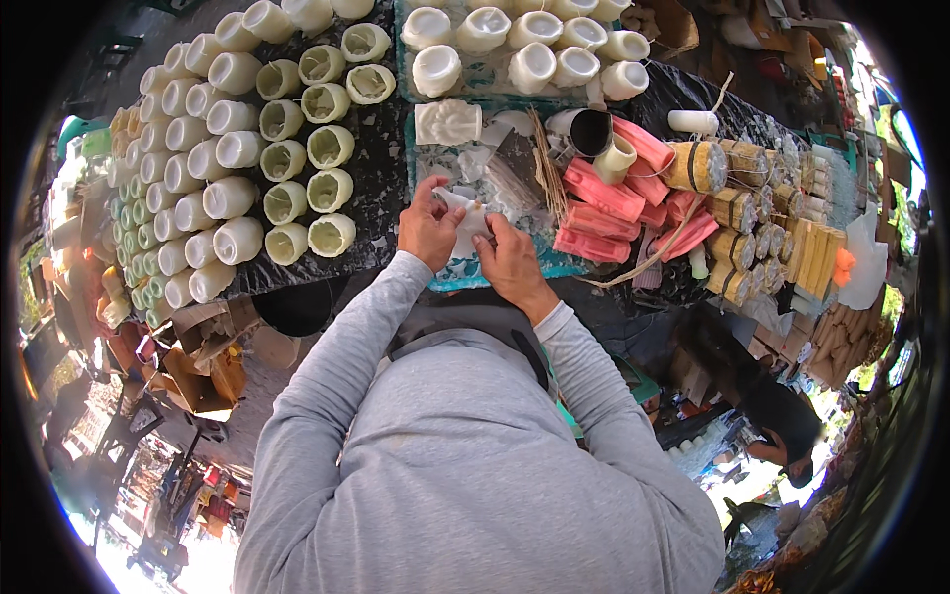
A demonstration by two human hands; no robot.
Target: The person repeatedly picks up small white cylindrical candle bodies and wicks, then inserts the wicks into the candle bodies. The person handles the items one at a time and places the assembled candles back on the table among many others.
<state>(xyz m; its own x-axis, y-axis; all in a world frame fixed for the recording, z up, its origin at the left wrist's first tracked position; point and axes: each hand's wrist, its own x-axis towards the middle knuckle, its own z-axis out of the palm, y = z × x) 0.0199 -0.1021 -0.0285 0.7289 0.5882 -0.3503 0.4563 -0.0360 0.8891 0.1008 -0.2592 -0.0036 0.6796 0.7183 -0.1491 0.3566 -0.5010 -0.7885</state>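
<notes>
Both my hands meet over the near side of a turquoise board [560,267] strewn with white scraps. Between them is a pale, waxy-looking white piece [463,223] with an uneven outline. My left hand [427,230] pinches its left side between thumb and fingers. My right hand [512,259] has its thumb and fingertips closed at the right edge. Part of the piece is hidden behind the fingers. Just beyond my left hand lies a white block with a relief surface [448,122]. Thin brown sticks [546,168] lie to the right.
Rows of white cup-shaped pieces [234,150] and hollow greenish ones [330,188] fill the left side. More white cups [534,61] stand at the back. Pink moulds [604,193], a black-mouthed cup [591,132] and tied yellowish bundles [697,166] crowd the right. Another person [777,411] bends over at lower right.
</notes>
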